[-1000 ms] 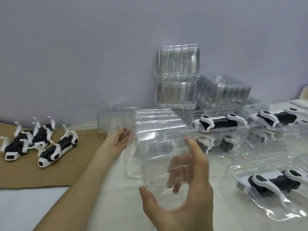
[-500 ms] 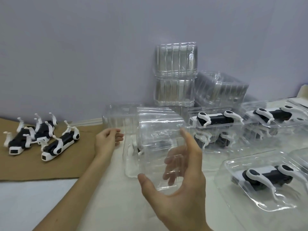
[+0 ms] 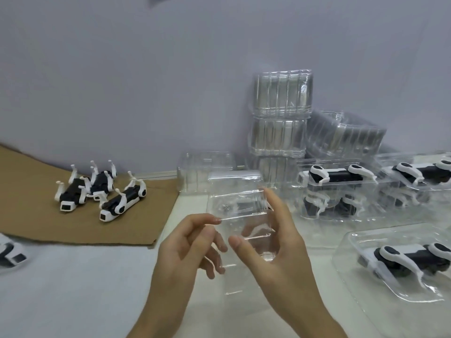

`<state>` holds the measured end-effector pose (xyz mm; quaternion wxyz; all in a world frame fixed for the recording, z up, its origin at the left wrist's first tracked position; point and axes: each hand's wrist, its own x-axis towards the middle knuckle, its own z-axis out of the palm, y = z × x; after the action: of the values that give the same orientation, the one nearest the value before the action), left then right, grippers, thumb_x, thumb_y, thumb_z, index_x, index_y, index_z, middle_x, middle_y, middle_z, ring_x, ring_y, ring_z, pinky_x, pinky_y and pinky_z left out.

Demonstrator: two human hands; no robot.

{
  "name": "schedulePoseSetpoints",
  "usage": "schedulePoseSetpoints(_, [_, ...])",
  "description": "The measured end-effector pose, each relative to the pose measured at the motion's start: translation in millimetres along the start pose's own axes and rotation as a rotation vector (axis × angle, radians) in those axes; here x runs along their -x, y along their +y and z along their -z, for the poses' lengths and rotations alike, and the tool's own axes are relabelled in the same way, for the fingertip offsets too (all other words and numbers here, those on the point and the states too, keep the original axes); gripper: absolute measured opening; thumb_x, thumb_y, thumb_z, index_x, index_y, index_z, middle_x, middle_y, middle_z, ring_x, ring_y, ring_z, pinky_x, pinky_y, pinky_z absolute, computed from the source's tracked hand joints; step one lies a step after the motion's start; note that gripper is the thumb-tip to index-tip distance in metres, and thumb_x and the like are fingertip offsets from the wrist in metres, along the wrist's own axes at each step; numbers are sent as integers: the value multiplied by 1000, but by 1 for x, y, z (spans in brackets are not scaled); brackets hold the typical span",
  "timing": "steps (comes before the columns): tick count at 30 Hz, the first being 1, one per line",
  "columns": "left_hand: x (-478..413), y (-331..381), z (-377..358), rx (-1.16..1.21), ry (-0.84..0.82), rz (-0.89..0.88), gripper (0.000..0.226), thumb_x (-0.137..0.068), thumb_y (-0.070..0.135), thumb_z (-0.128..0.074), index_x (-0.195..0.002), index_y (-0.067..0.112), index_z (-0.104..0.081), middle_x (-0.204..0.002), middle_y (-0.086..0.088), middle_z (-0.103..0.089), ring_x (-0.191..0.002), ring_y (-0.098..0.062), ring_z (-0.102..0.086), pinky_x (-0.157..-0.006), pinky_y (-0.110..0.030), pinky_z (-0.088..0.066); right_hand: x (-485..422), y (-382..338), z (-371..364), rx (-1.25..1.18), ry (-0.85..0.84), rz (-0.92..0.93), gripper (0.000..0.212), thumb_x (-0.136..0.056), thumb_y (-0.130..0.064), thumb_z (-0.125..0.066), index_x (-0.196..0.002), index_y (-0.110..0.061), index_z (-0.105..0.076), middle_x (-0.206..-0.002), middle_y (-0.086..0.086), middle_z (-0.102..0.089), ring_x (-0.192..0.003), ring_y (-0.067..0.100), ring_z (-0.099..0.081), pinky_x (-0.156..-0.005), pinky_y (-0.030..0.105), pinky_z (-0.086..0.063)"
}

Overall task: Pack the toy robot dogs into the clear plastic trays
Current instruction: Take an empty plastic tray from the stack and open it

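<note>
Step in hand: readying an empty shell. The clear tray (image 3: 240, 213) is held up off the tabletop (image 3: 73, 296), in front of the person, between both hands. On the left hand (image 3: 181, 250), thumb and forefinger are pinched on the tray's near-left edge. The other fingers (image 3: 214, 262) are loosely curled below it. The right hand (image 3: 280, 254) has its thumb on the front face and its fingers showing through the plastic behind, so it is clamped round the tray's right side. I can make out no dog inside. The tray may be getting prised open or peeled from a nested twin; cannot tell which. By my reckoning, the next move is to set the tray down flat and free the left hand. That hand then reaches across to the cardboard sheet (image 3: 36, 223) for a dog, and the dog has to be turned so body and legs seat in the moulded recess. Count: three loose dogs (image 3: 102, 182) bunched on the cardboard, legs pointing up. A fourth dog (image 3: 9, 256) lies on the tabletop, cut off by the left edge. Four packed trays are certain: two stacked (image 3: 334, 176) centre-right, one far right at the rear (image 3: 424, 172) and one nearest right (image 3: 412, 261). There is a dark shape under the rear one, too blurred to count. Empty trays: three nested bundles (image 3: 283, 93) by the wall, plus a single tray (image 3: 202, 169) just behind the held one.
</note>
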<state>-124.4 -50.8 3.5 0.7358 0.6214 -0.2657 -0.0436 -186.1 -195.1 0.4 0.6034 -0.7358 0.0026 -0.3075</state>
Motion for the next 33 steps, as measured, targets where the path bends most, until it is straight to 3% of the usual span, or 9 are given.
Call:
schedulePoseSetpoints(4, [3, -6, -2, -9, -14, 31, 37, -79, 48, -62, -94, 19, -78, -74, -9, -69, -57, -20, -60, -54, -27, -50, -2, 0, -1, -12, -71, -12, 75, -80, -41, -74, -135, -68, -31, -97, -8, -68, -75, 21, -72, -73, 25, -57])
schedulePoseSetpoints(6, [5, -8, 0, -22, -4, 36, 30, -81, 42, -65, -95, 20, -80, -76, -10, -71, -58, -18, -62, -56, -26, -52, -2, 1, 0, -17, -95, -29, 72, -80, -40, -74, -133, -67, -32, -97, -9, -70, -74, 19, -72, -73, 22, -55])
schedulePoseSetpoints(11, [8, -11, -2, 32, 126, 29, 21, -82, 25, -58, -71, 20, -76, -60, -1, -64, -49, -11, -58, -50, -22, -50, 1, 1, -3, -66, -175, -82, 49, -79, -48, -75, -121, -48, -50, -97, -6, -75, -74, 19, -75, -72, 22, -55])
schedulePoseSetpoints(13, [8, -10, -1, 86, 152, 42, 15, -76, 28, -68, -65, 19, -72, -58, 0, -61, -46, -10, -54, -48, -20, -48, 1, -1, -4, -84, -159, -69, 35, -80, -46, -75, -111, -42, -59, -93, -3, -76, -74, 21, -74, -69, 24, -57])
schedulePoseSetpoints(17, [7, -8, 7, 75, 109, 5, 32, -71, 48, -81, -70, 18, -70, -64, -5, -64, -51, -17, -54, -51, -23, -48, 0, -3, -1, -119, -81, -65, 32, -78, -36, -79, -107, -36, -66, -87, 1, -74, -69, 23, -73, -65, 20, -55])
schedulePoseSetpoints(19, [6, -6, 11, 69, 149, -27, 25, -82, 42, -76, -73, 19, -70, -67, -8, -65, -53, -20, -55, -51, -24, -48, -1, -3, 1, -122, -69, -54, 36, -76, -41, -78, -110, -35, -66, -87, 2, -74, -69, 25, -73, -69, 26, -57])
schedulePoseSetpoints(22, [-1, -5, 19, 95, 317, -29, 25, -96, 27, -55, -76, 20, -69, -67, -5, -61, -51, -19, -56, -49, -23, -48, -6, -3, 7, -186, 3, -24, 27, -81, -30, -79, -106, -32, -68, -89, 7, -75, -66, 25, -73, -64, 20, -54])
schedulePoseSetpoints(26, [-12, -6, 44, 243, 574, 85, 31, -107, 19, -41, -84, 15, -60, -60, 6, -57, -44, -12, -52, -47, -18, -49, -12, -5, 17, -274, 69, -13, 19, -84, -25, -74, -101, -26, -68, -86, 10, -76, -66, 27, -73, -59, 20, -53])
schedulePoseSetpoints(33, [-16, -43, 69, 674, 741, 417, 29, -106, 13, -35, -81, 18, -49, -56, 5, -46, -36, -11, -36, -37, -15, -34, -35, -26, 20, -222, -26, 132, 36, -94, -18, -64, -128, -19, -55, -102, 8, -75, -87, 27, -75, -77, 27, -58])
